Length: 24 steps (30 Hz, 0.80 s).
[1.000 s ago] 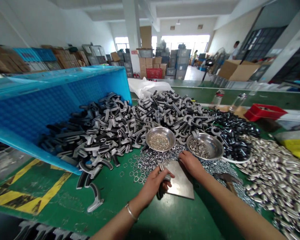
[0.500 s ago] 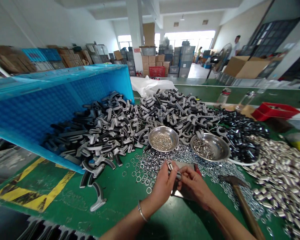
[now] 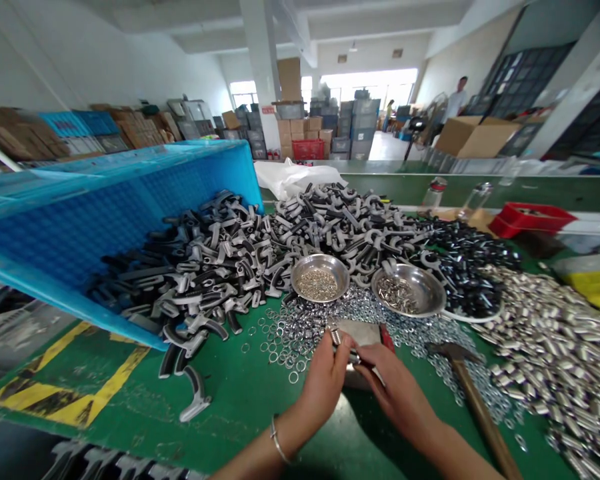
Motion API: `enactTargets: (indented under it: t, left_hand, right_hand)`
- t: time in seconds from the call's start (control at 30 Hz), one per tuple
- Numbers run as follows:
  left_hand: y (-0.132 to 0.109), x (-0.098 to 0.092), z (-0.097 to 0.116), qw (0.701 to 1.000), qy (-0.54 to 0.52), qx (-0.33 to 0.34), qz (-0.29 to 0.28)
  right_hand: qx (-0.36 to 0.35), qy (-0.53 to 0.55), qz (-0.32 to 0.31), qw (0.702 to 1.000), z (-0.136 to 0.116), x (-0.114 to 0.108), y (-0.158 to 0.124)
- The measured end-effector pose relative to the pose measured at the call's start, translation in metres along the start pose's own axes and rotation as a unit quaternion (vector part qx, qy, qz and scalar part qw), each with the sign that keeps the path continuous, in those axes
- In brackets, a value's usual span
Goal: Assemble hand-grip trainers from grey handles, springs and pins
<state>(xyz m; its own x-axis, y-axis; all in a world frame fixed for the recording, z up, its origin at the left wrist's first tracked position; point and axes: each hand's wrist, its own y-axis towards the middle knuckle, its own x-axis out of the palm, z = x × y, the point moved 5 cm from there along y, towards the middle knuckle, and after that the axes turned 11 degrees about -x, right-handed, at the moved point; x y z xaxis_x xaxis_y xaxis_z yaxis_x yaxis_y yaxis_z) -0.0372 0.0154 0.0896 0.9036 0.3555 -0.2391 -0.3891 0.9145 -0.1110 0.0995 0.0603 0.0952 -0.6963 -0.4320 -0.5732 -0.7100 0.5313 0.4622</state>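
Note:
My left hand (image 3: 324, 377) is closed round a small metal part with a ribbed, spring-like end (image 3: 335, 335) that sticks up past the thumb. Against the other end of that part, my right hand (image 3: 397, 387) pinches with thumb and fingers; the fingertips partly hide what they grip. Both hands are over a flat metal block (image 3: 363, 332) on the green bench. Behind them lie loose metal rings (image 3: 285, 357) and small bright fittings. A wooden-handled hammer (image 3: 473, 393) rests to the right of my right hand.
Two steel dishes (image 3: 300, 293) (image 3: 433, 293) hold small metal pieces. Grey-and-black handles (image 3: 330, 213) spill from a tipped blue crate (image 3: 130, 193). Black parts (image 3: 467, 260) and metal cylinders (image 3: 565, 340) are heaped on the right, near a red bin (image 3: 513, 223). A person (image 3: 457, 100) stands far off.
My right hand has turned, its back now more upward and its fingers closer to my left hand. The metal part stays in my left hand. The view has shifted slightly.

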Motion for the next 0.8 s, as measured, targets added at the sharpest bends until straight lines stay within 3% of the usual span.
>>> enactTargets:
  t: [0.07, 0.17, 0.23, 0.3, 0.33, 0.43, 0.53, 0.67, 0.8]
  left_hand:
    - [0.0, 0.001, -0.002, 1.0, -0.002, -0.014, -0.003]
    - [0.004, 0.005, -0.014, 0.999, -0.012, -0.037, 0.004]
    - [0.01, 0.008, -0.022, 0.998, -0.035, -0.054, -0.01]
    - [0.016, 0.009, -0.028, 0.995, -0.061, -0.073, -0.018]
    - [0.019, 0.008, -0.029, 0.994, -0.072, -0.08, -0.014]
    - [0.028, 0.006, -0.03, 0.989, -0.096, -0.109, 0.009]
    - [0.032, 0.018, -0.035, 0.984, -0.11, -0.136, -0.012]
    - [0.03, 0.037, -0.045, 0.981, -0.122, -0.146, -0.032]
    - [0.031, 0.036, -0.043, 0.978, -0.129, -0.159, -0.036]
  right_hand:
    - [-0.053, -0.11, -0.027, 0.992, -0.005, 0.005, -0.006]
    - [-0.047, -0.204, -0.084, 0.974, 0.002, 0.008, -0.017]
    - [-0.027, -0.205, -0.123, 0.971, 0.017, -0.005, -0.023]
    - [0.034, -0.21, -0.11, 0.971, 0.047, -0.044, -0.028]
    - [0.084, -0.234, -0.066, 0.966, 0.067, -0.074, -0.03]
    - [0.221, -0.34, 0.055, 0.912, 0.134, -0.17, -0.034]
    - [0.268, -0.392, 0.082, 0.876, 0.188, -0.231, -0.025]
    - [0.265, -0.418, 0.05, 0.868, 0.233, -0.247, 0.004]
    - [0.264, -0.427, 0.017, 0.865, 0.244, -0.252, 0.028]
